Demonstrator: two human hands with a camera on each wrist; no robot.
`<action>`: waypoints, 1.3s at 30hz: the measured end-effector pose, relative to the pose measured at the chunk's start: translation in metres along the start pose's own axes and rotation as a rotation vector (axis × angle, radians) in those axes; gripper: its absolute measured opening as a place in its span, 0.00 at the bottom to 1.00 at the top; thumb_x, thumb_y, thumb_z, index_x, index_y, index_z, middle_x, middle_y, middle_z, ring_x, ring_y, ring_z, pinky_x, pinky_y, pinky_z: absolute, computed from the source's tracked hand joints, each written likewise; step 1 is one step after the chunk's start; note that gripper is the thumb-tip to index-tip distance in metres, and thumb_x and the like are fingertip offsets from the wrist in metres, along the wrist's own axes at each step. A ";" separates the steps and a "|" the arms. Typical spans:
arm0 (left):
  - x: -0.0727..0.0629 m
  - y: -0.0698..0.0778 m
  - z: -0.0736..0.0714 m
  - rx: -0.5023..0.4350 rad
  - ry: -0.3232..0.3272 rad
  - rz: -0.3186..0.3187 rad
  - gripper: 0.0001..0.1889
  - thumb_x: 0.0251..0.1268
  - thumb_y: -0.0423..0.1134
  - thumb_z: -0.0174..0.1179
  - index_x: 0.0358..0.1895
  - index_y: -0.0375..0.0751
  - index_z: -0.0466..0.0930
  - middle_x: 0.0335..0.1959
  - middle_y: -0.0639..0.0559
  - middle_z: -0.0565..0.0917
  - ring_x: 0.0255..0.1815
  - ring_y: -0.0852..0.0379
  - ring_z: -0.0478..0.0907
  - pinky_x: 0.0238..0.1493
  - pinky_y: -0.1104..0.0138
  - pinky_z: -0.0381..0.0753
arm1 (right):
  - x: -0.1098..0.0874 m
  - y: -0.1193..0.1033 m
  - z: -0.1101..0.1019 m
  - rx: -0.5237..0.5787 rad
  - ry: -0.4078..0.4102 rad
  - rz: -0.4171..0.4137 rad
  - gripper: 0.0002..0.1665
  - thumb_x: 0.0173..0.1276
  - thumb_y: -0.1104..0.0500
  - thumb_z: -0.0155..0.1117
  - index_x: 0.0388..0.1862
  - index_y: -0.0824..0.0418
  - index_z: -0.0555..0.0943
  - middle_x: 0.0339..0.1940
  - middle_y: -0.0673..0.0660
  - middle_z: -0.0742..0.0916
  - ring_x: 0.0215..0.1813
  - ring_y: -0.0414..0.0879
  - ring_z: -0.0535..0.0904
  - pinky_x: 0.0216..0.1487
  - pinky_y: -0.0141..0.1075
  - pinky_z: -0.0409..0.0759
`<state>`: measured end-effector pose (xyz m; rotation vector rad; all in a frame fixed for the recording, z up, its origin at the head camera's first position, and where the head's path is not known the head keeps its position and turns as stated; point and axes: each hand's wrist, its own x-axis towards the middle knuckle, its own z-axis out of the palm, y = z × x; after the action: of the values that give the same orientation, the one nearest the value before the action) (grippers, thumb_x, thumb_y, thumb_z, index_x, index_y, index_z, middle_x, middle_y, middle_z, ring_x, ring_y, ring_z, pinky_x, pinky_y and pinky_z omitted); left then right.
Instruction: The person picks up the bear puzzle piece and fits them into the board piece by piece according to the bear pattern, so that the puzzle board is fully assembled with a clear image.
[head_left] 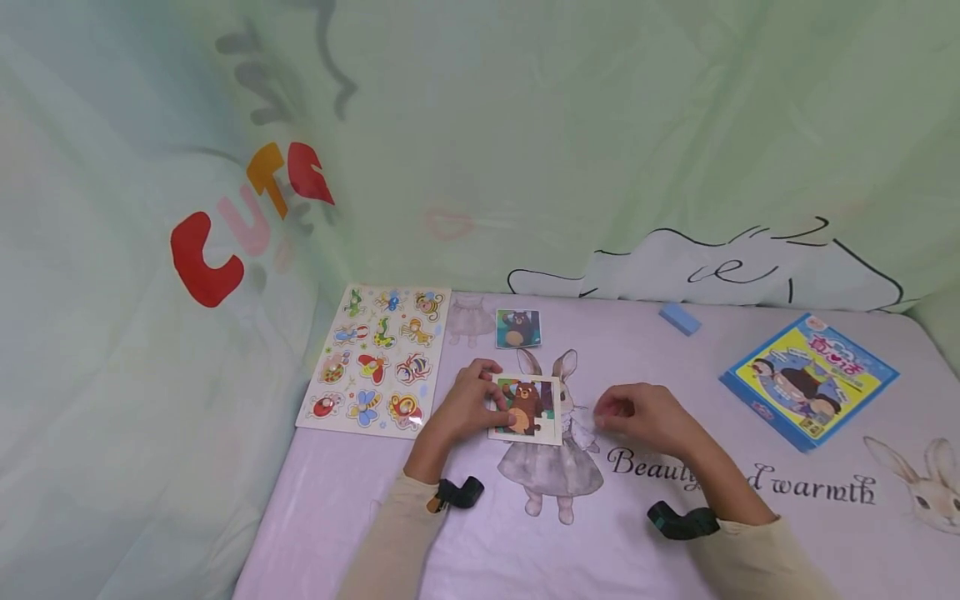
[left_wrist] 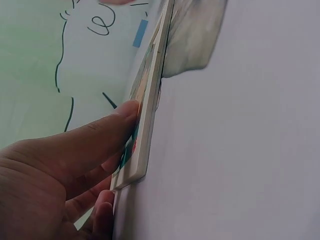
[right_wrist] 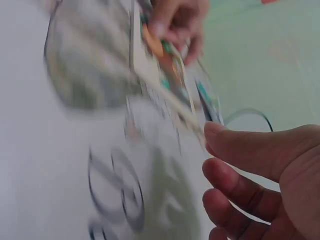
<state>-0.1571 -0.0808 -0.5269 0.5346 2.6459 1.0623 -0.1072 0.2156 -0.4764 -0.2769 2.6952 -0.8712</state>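
A small square bear puzzle [head_left: 528, 400] in a pale frame lies on the table, with a bare pale patch at its lower right. My left hand [head_left: 478, 402] pinches its left side. In the left wrist view, the thumb [left_wrist: 127, 111] rests on the puzzle's face and the other fingers are at its edge. To the right of the puzzle, my right hand [head_left: 637, 415] holds nothing. Its fingers are loosely bent, with the thumb apart from them in the right wrist view. Behind the puzzle lies a matching bear picture card [head_left: 518, 328].
A peg board of insects [head_left: 375, 362] lies at the left. Toward the back right is a blue block [head_left: 680, 318], and farther right a blue and yellow box [head_left: 810, 379]. Curtains rise behind the table [head_left: 600, 550], whose cloth has rabbit prints and lettering.
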 end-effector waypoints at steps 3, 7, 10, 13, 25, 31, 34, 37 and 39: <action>0.000 0.000 0.000 -0.002 0.000 -0.005 0.10 0.51 0.43 0.79 0.24 0.48 0.86 0.68 0.51 0.72 0.65 0.48 0.67 0.68 0.54 0.69 | -0.011 0.015 -0.013 -0.039 0.012 0.006 0.08 0.64 0.54 0.75 0.41 0.54 0.88 0.32 0.47 0.85 0.37 0.44 0.75 0.37 0.34 0.75; -0.001 0.001 0.000 0.003 -0.003 -0.008 0.10 0.52 0.43 0.79 0.24 0.48 0.86 0.68 0.51 0.72 0.65 0.48 0.67 0.68 0.54 0.69 | -0.026 0.034 -0.026 -0.065 -0.002 0.032 0.12 0.62 0.51 0.77 0.42 0.54 0.88 0.33 0.47 0.85 0.37 0.44 0.75 0.35 0.33 0.75; -0.001 0.002 -0.001 0.002 -0.005 -0.006 0.09 0.52 0.43 0.79 0.25 0.48 0.86 0.68 0.51 0.72 0.65 0.48 0.67 0.68 0.54 0.69 | -0.036 0.048 -0.036 -0.070 -0.035 0.070 0.16 0.62 0.48 0.77 0.44 0.55 0.88 0.33 0.47 0.85 0.37 0.45 0.75 0.33 0.33 0.75; -0.001 0.003 -0.001 -0.002 -0.006 -0.005 0.09 0.52 0.43 0.79 0.25 0.48 0.86 0.68 0.50 0.72 0.65 0.48 0.67 0.69 0.54 0.68 | -0.043 0.060 -0.043 -0.083 -0.074 0.127 0.19 0.61 0.46 0.77 0.46 0.55 0.87 0.34 0.48 0.85 0.37 0.45 0.75 0.33 0.34 0.74; 0.000 0.001 0.000 -0.006 -0.007 -0.017 0.09 0.52 0.43 0.79 0.25 0.49 0.86 0.68 0.51 0.72 0.66 0.48 0.66 0.69 0.54 0.68 | -0.063 0.098 -0.052 -0.136 -0.098 0.194 0.24 0.54 0.45 0.81 0.45 0.56 0.87 0.34 0.49 0.84 0.39 0.46 0.75 0.34 0.34 0.74; 0.000 0.001 0.000 -0.007 -0.006 -0.017 0.10 0.53 0.44 0.79 0.25 0.49 0.86 0.68 0.51 0.72 0.66 0.48 0.66 0.69 0.54 0.68 | -0.068 0.105 -0.049 -0.136 -0.084 0.189 0.25 0.51 0.45 0.83 0.45 0.54 0.87 0.33 0.48 0.84 0.38 0.46 0.75 0.33 0.32 0.73; 0.000 0.001 0.000 -0.006 -0.006 -0.017 0.10 0.52 0.43 0.79 0.24 0.49 0.86 0.68 0.51 0.72 0.66 0.48 0.66 0.69 0.54 0.68 | -0.070 0.103 -0.049 -0.132 -0.087 0.198 0.24 0.51 0.46 0.83 0.44 0.53 0.87 0.33 0.48 0.84 0.38 0.46 0.75 0.33 0.32 0.73; -0.001 0.001 0.000 -0.007 -0.007 -0.016 0.10 0.52 0.43 0.79 0.24 0.48 0.86 0.68 0.51 0.72 0.66 0.48 0.66 0.69 0.54 0.69 | -0.070 0.102 -0.049 -0.119 -0.096 0.202 0.22 0.53 0.48 0.82 0.44 0.54 0.87 0.33 0.48 0.84 0.39 0.46 0.74 0.33 0.33 0.72; -0.001 0.001 0.000 -0.008 -0.007 -0.014 0.10 0.52 0.43 0.79 0.24 0.48 0.86 0.68 0.51 0.72 0.66 0.48 0.67 0.69 0.54 0.69 | -0.070 0.102 -0.049 -0.114 -0.098 0.200 0.21 0.54 0.49 0.82 0.44 0.54 0.87 0.33 0.48 0.84 0.38 0.46 0.74 0.33 0.33 0.72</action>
<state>-0.1563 -0.0802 -0.5259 0.5158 2.6345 1.0643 -0.0674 0.3421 -0.4839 -0.0704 2.6296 -0.6307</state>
